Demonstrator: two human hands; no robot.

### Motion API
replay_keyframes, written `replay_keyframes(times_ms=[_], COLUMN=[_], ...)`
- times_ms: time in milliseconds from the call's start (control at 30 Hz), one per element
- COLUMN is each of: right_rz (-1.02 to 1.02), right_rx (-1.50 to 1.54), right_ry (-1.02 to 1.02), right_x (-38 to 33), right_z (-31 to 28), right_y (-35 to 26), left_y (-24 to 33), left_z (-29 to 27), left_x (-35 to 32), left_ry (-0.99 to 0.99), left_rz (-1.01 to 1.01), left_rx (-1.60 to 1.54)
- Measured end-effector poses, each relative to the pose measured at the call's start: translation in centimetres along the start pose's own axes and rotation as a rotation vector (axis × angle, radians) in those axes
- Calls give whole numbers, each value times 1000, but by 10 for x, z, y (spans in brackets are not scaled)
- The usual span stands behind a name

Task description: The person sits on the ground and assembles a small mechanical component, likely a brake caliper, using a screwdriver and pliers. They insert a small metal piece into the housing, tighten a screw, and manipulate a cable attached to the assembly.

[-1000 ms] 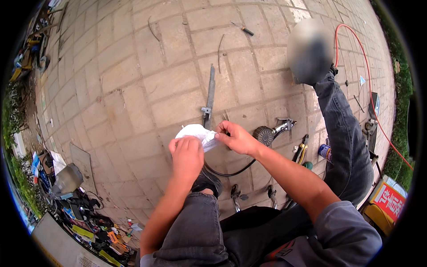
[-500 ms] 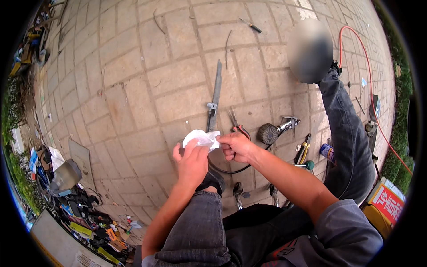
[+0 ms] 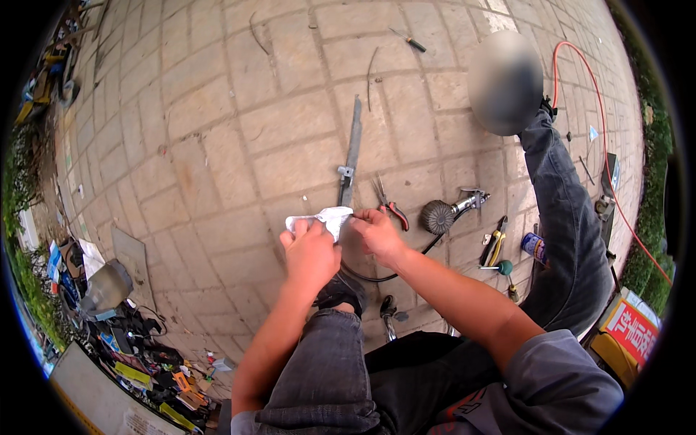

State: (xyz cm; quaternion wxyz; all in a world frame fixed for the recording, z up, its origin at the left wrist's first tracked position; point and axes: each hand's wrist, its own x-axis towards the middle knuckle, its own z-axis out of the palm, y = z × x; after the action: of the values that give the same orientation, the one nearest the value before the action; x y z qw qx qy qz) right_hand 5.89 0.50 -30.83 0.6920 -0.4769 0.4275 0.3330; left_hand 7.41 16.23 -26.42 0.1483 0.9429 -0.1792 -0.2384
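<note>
Gripping a white cloth (image 3: 320,218) from both sides, the left hand (image 3: 310,250) and right hand (image 3: 377,233) hold it low over the paving (image 3: 217,130). A long metal bar (image 3: 351,151) lies just beyond it, with pliers (image 3: 390,206) and a round wire brush (image 3: 438,216) nearby to the right.

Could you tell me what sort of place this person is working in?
Most likely an outdoor repair spot on a paved yard or pavement. The ground is stone paving, hand tools such as pliers and a screwdriver lie loose on it, and an orange hose runs along the grassy edge.
</note>
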Motion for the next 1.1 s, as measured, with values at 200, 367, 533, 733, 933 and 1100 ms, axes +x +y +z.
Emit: replay_keyframes(times_ms=[200,367,533,733,933,1100], right_rz=[41,215,171,167,125,194], right_rx=[206,366,357,376,181,-108], right_ry=[-283,-498,-463,-435,-367,-321], right_x=[-3,-7,-10,-3,4,-1], right_z=[0,-10,0,5,21,23], right_y=[8,9,6,10,2,-2], left_y=[-15,-28,-27,-8,-10,-11], left_z=[-9,-10,-11,-22,-8,0], left_x=[-9,-23,-28,-28,-24,-34], left_ry=[-90,-191,-205,-181,-129,-45], left_rz=[-120,-37,-55,24,-17,-81], left_rx=[-371,-629,-496,-120,-77,-267])
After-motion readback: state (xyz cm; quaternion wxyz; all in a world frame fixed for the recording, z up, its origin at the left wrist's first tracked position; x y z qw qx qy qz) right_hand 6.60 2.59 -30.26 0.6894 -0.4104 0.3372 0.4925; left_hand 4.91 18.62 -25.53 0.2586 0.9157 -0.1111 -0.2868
